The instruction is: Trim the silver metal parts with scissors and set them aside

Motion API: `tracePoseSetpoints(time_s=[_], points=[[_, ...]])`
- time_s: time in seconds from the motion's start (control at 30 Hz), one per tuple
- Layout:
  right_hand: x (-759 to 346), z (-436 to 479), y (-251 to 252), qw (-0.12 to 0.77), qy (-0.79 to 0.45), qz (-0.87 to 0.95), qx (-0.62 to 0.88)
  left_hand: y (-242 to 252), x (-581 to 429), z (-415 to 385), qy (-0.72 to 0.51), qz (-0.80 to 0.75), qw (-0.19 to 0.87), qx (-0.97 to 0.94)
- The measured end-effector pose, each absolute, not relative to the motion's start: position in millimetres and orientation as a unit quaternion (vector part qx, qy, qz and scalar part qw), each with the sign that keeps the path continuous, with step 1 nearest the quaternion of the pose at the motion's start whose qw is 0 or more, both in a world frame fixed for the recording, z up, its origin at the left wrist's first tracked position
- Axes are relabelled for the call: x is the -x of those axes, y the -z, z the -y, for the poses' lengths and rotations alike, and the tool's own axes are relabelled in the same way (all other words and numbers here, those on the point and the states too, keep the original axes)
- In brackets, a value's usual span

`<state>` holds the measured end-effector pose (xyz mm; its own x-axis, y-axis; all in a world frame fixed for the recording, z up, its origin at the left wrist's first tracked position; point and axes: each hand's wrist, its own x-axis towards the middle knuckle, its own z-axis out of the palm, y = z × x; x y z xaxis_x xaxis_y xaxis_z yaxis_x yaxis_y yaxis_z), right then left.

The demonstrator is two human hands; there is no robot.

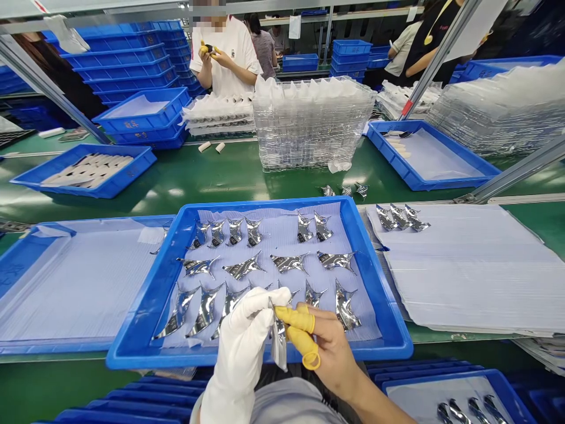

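Note:
My left hand (pixel 247 330), in a white glove, pinches the upper end of a shiny curved metal part (pixel 278 347). From the other side my right hand (pixel 313 335), with yellow finger cots on some fingers, grips the same part. It hangs roughly upright over the near rim of a blue tray (pixel 145 300). Rows of similar chrome-like pointed parts lie on the tray's pale lining, among them a horizontal one (pixel 245 266) and an upright one (pixel 346 306). My hands partly cover the nearest row.
Lined sheets (pixel 463 271) to the right carry three chrome parts (pixel 399 218). Another lined tray (pixel 75 282) stands left. Clear plastic trays (pixel 313 129) are stacked behind. A co-worker (pixel 229 53) handles a dark item across the bench. More blue trays (pixel 498 394) sit below, right.

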<state>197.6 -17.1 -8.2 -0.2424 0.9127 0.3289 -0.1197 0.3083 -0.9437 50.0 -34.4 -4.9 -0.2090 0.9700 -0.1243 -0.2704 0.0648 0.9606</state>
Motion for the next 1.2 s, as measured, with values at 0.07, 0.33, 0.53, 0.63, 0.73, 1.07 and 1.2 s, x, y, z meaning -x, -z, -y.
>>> tracePoseSetpoints(time_s=[0.07,0.33,0.53,0.63,0.73,1.07,1.2], points=[[-198,16,6,0.526,-0.468,0.633,0.322,3,-50,35,-0.592,-0.511,0.516,-0.349],[-198,15,5,0.523,-0.469,0.626,0.338,1,-52,35,-0.597,-0.517,0.49,-0.37],[-199,16,10,0.513,-0.567,0.568,0.305,4,-50,33,-0.595,-0.499,0.516,-0.362],[-200,16,12,0.516,-0.555,0.578,0.301,5,-50,34,-0.595,-0.496,0.519,-0.362],[-200,14,12,0.516,-0.525,0.6,0.313,6,-49,34,-0.593,-0.5,0.511,-0.369],[-202,14,15,0.514,-0.537,0.6,0.295,9,-47,37,-0.579,-0.512,0.519,-0.365],[-202,14,14,0.514,-0.535,0.604,0.291,9,-48,37,-0.581,-0.511,0.515,-0.369]])
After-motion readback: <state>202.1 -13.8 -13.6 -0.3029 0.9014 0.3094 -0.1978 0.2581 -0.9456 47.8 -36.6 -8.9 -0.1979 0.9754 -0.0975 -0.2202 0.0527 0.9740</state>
